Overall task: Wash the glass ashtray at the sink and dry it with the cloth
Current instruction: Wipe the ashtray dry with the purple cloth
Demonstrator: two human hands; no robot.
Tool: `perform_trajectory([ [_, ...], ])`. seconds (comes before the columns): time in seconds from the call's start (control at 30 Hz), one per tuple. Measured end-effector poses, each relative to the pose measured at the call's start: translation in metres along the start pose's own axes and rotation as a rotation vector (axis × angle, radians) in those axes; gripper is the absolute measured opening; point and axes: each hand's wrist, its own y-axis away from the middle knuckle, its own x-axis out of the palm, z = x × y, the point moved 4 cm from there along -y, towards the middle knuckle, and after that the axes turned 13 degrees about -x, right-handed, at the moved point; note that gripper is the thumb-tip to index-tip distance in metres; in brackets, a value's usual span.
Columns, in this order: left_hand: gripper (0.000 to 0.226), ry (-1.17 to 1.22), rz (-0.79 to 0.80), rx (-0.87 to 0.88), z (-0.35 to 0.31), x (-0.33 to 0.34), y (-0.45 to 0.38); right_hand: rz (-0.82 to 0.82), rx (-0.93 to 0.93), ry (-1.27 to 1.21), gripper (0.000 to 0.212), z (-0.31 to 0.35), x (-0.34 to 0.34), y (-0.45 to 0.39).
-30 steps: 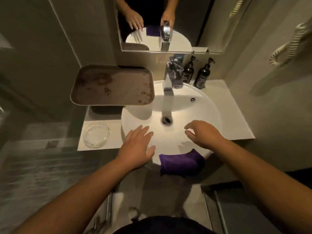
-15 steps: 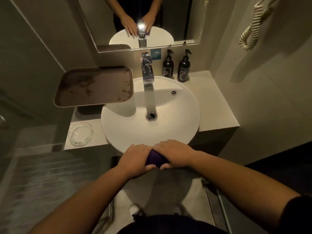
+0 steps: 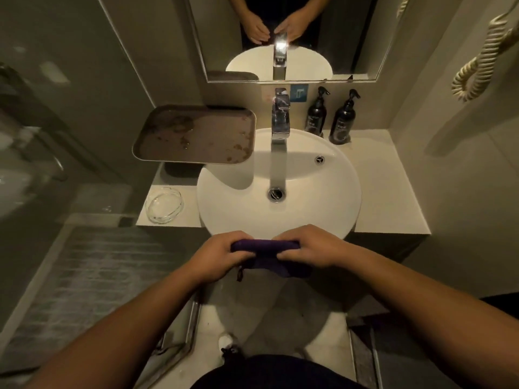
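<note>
Hands, left (image 3: pixel 222 255) and right (image 3: pixel 307 249), grip closed on soft purple cloth (image 3: pixel 265 248), round glass ashtray (image 3: pixel 165 204) beside white basin (image 3: pixel 323 203)

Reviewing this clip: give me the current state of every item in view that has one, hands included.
glass ashtray: empty, on the counter left of the basin, untouched
purple cloth: bunched, gripped by both hands at the basin's near rim
left hand: closed on cloth
right hand: closed on cloth
faucet: no water running
basin: empty
brown tray: stained, nothing on it
</note>
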Motion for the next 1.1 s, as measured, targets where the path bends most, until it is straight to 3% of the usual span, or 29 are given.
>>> perform_trajectory([
  [0.17,0.033,0.416,-0.045,-0.078,0.006,-0.029,0.007,-0.171,0.097,-0.595,0.015,0.019,-0.010,-0.021],
  [0.23,0.035,0.564,-0.040,-0.095,0.014,-0.042,0.008,-0.248,0.099,-0.967,0.025,0.028,-0.001,-0.037],
  [0.33,0.030,0.688,-0.063,-0.120,0.030,-0.065,0.007,-0.253,0.051,-1.312,0.043,0.047,0.012,-0.067],
  [0.47,0.023,0.800,-0.107,-0.183,0.065,-0.094,0.004,-0.227,0.025,-1.569,0.040,0.069,0.023,-0.112],
  [0.63,0.019,0.911,-0.125,-0.212,0.108,-0.118,-0.004,-0.278,0.155,-1.602,0.028,0.076,0.036,-0.168],
  [0.73,0.016,0.932,-0.249,-0.303,0.134,-0.126,-0.008,-0.310,0.184,-1.346,0.027,0.080,0.032,-0.198],
  [0.87,0.016,0.939,-0.580,-0.604,0.188,-0.143,-0.007,-0.283,0.107,-0.519,0.022,0.086,-0.001,-0.243],
  [0.97,0.013,0.850,-0.676,-0.714,0.221,-0.156,-0.014,-0.208,-0.115,0.091,0.032,0.093,-0.007,-0.292],
  [1.03,0.013,0.766,-0.674,-0.738,0.232,-0.165,-0.026,-0.024,-0.292,0.498,0.041,0.089,0.013,-0.327],
  [1.1,0.022,0.615,-0.659,-0.741,0.238,-0.173,-0.041,0.306,-0.355,0.780,0.053,0.072,0.044,-0.351],
])
